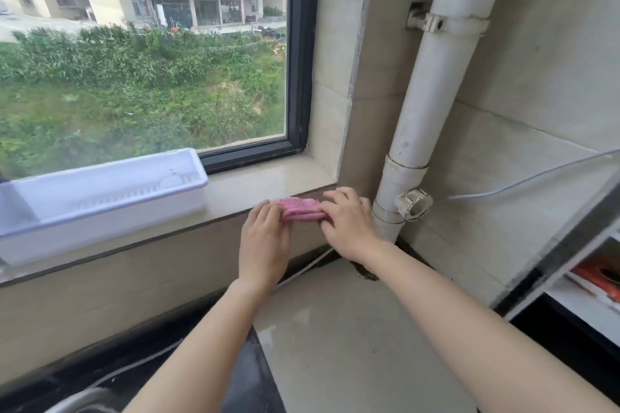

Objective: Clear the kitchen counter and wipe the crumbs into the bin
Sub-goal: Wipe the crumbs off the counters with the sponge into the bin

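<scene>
**Fingers.** The left hand's (265, 241) fingers (264, 211) are curled onto the 9 o'clock end of the pink cloth (300, 210) and grip it. The thumb lies under the hand, out of sight. The right hand's (350, 225) fingers (340, 199) are bent over the cloth's 3 o'clock end, also gripping. Its thumb is hidden behind the knuckles.

**Cloth.** It is folded into a short, thick wad and held between both hands at the front edge of the windowsill (268, 178). Only its top and front face show. Whether its underside rests on the sill or hangs just clear cannot be told.

**Arms.** Both bare forearms run down toward 6 o'clock and are cut off by the lower frame edge.

**Surroundings.**
- The beige counter (352, 339) lies at 5 o'clock of the cloth, with a wet sheen on it.
- A white drain pipe (429, 94) stands just beside the right hand at 3 o'clock. Its foot is partly hidden behind that wrist.
- A thin white cable (536, 175) leaves the pipe area toward 3 o'clock and is cut by the frame edge.
- A white plastic tray (100, 208) sits on the sill at 9 o'clock, well apart from the cloth. Its left end is out of frame.
- A shelf unit (570, 238) at 4 o'clock is only partly in view, and an orange item (593, 283) on it is too blurred to identify.
- A curved pale rim (77, 399) at 7 o'clock is blurred and mostly cut off, so it cannot be identified.
</scene>
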